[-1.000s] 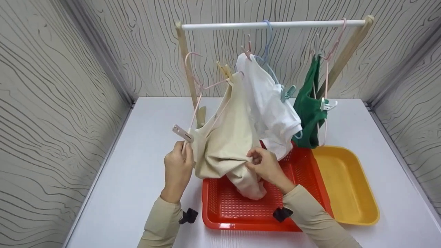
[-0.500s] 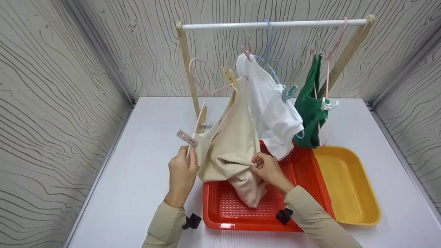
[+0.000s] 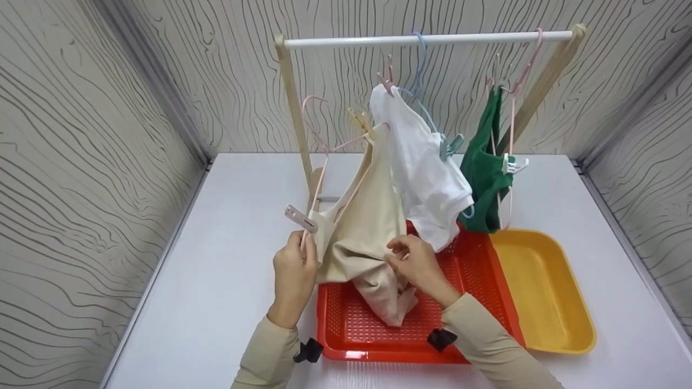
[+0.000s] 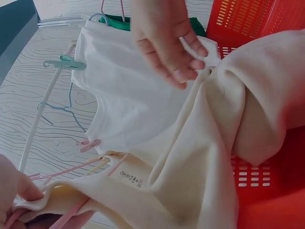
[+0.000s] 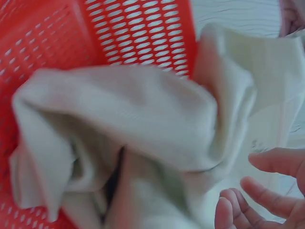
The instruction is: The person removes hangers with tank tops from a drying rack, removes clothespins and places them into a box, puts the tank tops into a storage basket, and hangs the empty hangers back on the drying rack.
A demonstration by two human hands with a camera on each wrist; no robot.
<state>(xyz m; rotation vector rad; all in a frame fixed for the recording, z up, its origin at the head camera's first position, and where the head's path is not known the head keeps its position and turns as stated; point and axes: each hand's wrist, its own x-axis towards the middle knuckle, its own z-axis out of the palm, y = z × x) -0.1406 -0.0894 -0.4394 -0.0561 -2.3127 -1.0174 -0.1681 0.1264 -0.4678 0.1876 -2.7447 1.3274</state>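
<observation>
A cream top (image 3: 373, 200) hangs from a pink hanger (image 3: 321, 181), its lower part drooping into the red basket (image 3: 346, 354). A yellow clothespin (image 3: 363, 123) clips one shoulder; a pale pink clothespin (image 3: 300, 218) sits at the other. Just below that pale clothespin, my left hand (image 3: 294, 273) grips the hanger's end together with the fabric. My right hand (image 3: 419, 265) is beside the top's right edge. In the right wrist view the right hand's fingers (image 5: 271, 198) are spread from the thumb, with no cloth between them.
A white rod (image 3: 351, 41) on wooden posts spans the back. From it hang a white garment (image 3: 421, 167) on a blue hanger and a green garment (image 3: 484, 173) on a pink one, both clipped. A yellow tray (image 3: 546, 292) stands right of the basket.
My left hand and the hanger have moved down and to the right, lowering the cream top. My right hand, earlier pinching the fabric, has let go and stays close to it.
</observation>
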